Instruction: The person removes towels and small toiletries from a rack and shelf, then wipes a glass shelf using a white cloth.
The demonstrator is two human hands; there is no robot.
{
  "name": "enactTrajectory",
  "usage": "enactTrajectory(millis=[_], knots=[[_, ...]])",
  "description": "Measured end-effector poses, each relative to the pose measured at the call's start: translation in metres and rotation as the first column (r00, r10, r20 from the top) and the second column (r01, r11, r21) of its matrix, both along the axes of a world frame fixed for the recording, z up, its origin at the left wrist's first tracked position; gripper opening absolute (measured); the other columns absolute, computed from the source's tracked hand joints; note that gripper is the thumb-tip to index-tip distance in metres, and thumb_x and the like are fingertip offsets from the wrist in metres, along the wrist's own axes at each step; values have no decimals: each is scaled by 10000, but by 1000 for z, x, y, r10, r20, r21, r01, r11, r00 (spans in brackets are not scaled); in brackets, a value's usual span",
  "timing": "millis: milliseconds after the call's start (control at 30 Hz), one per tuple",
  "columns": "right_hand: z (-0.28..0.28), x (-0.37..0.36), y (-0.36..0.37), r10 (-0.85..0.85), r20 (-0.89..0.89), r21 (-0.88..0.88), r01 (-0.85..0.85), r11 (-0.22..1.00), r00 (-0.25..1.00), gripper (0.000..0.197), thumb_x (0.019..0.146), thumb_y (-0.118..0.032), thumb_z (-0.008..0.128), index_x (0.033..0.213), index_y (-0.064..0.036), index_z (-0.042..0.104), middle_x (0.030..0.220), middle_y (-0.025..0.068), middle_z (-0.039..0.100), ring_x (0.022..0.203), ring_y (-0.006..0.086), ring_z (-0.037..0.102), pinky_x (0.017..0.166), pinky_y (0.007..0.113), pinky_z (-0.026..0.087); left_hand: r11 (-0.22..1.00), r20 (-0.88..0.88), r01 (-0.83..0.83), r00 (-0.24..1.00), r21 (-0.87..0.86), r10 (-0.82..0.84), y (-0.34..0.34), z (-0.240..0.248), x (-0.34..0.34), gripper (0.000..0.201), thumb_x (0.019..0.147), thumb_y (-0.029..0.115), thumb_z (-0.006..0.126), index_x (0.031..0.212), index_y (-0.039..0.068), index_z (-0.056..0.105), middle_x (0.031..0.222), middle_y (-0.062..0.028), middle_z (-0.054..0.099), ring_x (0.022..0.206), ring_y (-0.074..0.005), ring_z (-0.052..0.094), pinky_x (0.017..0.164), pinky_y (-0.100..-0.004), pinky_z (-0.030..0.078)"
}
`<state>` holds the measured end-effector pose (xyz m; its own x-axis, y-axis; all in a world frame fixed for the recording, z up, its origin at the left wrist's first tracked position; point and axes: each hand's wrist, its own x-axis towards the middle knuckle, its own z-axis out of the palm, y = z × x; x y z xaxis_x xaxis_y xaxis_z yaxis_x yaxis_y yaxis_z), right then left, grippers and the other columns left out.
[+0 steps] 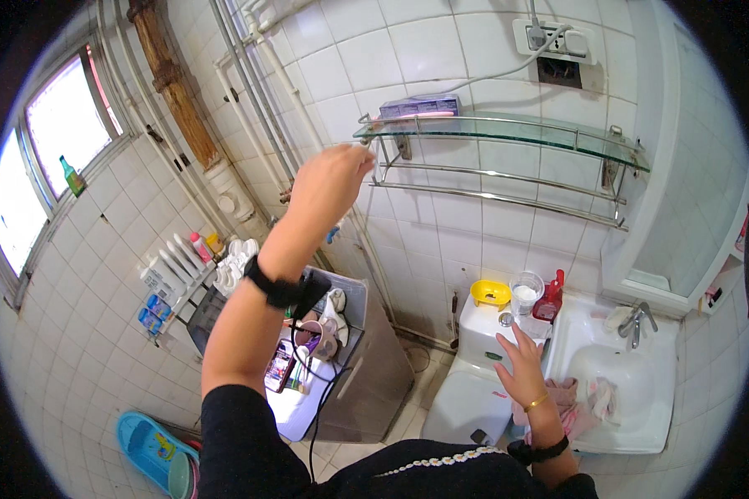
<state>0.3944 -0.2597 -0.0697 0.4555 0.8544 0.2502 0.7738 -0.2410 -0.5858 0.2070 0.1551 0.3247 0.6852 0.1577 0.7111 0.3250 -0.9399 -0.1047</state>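
Note:
My left hand (333, 181) is raised beside the left end of the glass shelf (508, 135), its fingers curled together. What they hold, if anything, is hidden. A chrome rail (499, 198) runs below the glass, and a purple box (420, 106) with a pink item before it rests on top. Lower down, my right hand (522, 366) hangs over the toilet (466, 407) with its fingers spread and nothing in them. Next to that hand, a pink cloth (562, 399) drapes over the edge of the white sink (657, 416).
On the toilet tank stand a yellow soap dish (491, 293), a clear cup (526, 291) and a red pump bottle (550, 298). A washing machine (374, 374) carries a phone (280, 366) and a mug. A mirror cabinet (682, 166) hangs right; a blue basin (141, 449) sits low left.

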Motion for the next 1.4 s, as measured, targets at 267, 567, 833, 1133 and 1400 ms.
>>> enactTrajectory(millis=[267, 567, 833, 1133, 1400], knots=[[-14, 56, -26, -63, -56, 47, 65, 997, 996, 792, 1025, -199, 926, 1775, -180, 673, 1975, 227, 409, 1787, 481, 402, 1464, 764, 235, 958, -199, -149, 959, 246, 201, 85, 50, 169, 192, 1137, 223, 755, 1198, 101, 890, 1118, -153, 880, 1087, -410, 846, 931, -554, 662], [-39, 110, -36, -140, -92, -15, 140, 990, 986, 796, 1011, -218, 922, 1769, -199, 679, 1993, 213, 384, 1769, 490, 405, 1429, 850, 238, 900, -320, -263, 869, 348, 378, 170, 44, 280, 166, 1064, 166, 772, 1116, 130, 924, 1075, -146, 903, 1092, -410, 877, 895, -561, 691], [-45, 133, -29, -154, -115, -55, 149, 987, 981, 823, 1003, -222, 911, 1789, -216, 666, 2012, 203, 362, 1775, 495, 400, 1428, 864, 230, 922, -437, -327, 813, 205, 385, 199, 39, 314, 153, 982, 193, 857, 1094, 163, 958, 1100, -164, 916, 1095, -400, 888, 917, -526, 707], [-51, 139, -31, -157, -150, -63, 149, 987, 976, 806, 1022, -218, 899, 1794, -220, 666, 2014, 209, 360, 1799, 495, 381, 1446, 848, 214, 947, -463, -282, 827, 152, 320, 201, 38, 322, 162, 940, 169, 866, 1069, 173, 964, 1143, -162, 923, 1096, -424, 884, 906, -527, 698], [-67, 135, -48, -165, -156, -49, 159, 986, 974, 816, 1026, -227, 893, 1807, -223, 657, 2007, 221, 364, 1805, 500, 371, 1446, 845, 205, 957, -478, -260, 829, 131, 291, 209, 36, 326, 119, 980, 153, 833, 1051, 170, 927, 1084, -122, 907, 1042, -388, 873, 880, -520, 682]])
